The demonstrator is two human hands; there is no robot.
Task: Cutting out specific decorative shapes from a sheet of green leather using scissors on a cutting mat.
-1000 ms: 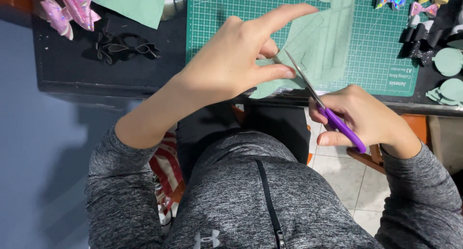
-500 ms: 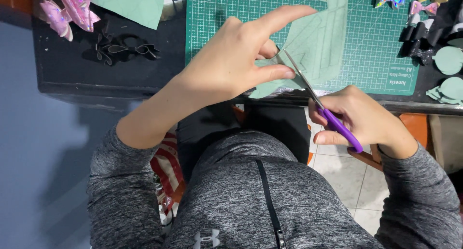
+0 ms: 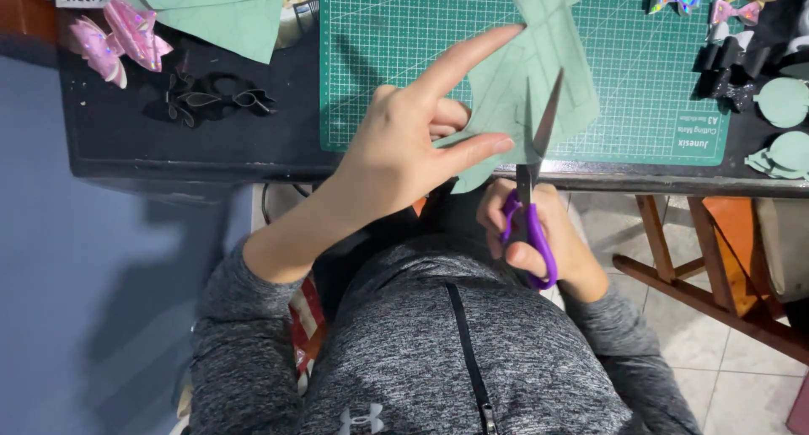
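Two hands share the job: left hand (image 3: 404,148) pinches the green sheet (image 3: 539,89) taut (forefinger raised); right hand (image 3: 539,233), at five o'clock, grips purple scissors (image 3: 529,195) mid-cut.

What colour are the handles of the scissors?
Purple, on the scissors held in the right hand; the blades are dark metal. The head view shows it.

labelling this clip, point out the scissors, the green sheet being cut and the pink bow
purple-handled scissors (image 3: 529,233), head view, on the handle
green sheet (image 3: 506,89), head view, on its middle
pink bow (image 3: 118,47), head view, on its centre
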